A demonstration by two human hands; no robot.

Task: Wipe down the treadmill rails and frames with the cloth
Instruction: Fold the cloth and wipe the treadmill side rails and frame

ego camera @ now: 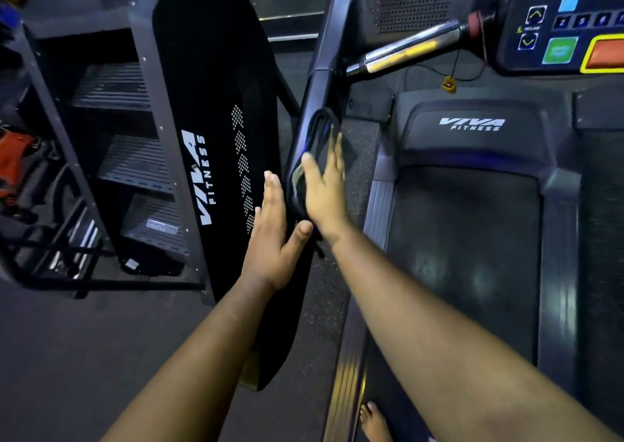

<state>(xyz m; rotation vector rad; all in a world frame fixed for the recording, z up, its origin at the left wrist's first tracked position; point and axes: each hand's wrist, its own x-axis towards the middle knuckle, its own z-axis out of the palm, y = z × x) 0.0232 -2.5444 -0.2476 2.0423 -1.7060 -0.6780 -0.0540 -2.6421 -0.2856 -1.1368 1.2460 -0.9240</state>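
The treadmill's left upright frame [322,53] slants down through the middle of the head view. A dark cloth [312,144] with a pale edge is wrapped around the frame's lower stretch. My right hand [324,188] presses flat on the cloth from the belt side, fingers straight. My left hand [273,235] lies flat against the frame's outer side, fingers straight and thumb spread toward the cloth's lower end. The cloth hides part of the frame between my hands.
A stair-climber machine [216,131] with a black VIVA FITNESS side panel stands close on the left. The treadmill belt [466,239], chrome handlebar [405,50] and console [567,26] lie to the right. A bare foot [373,421] stands on the side rail [347,367].
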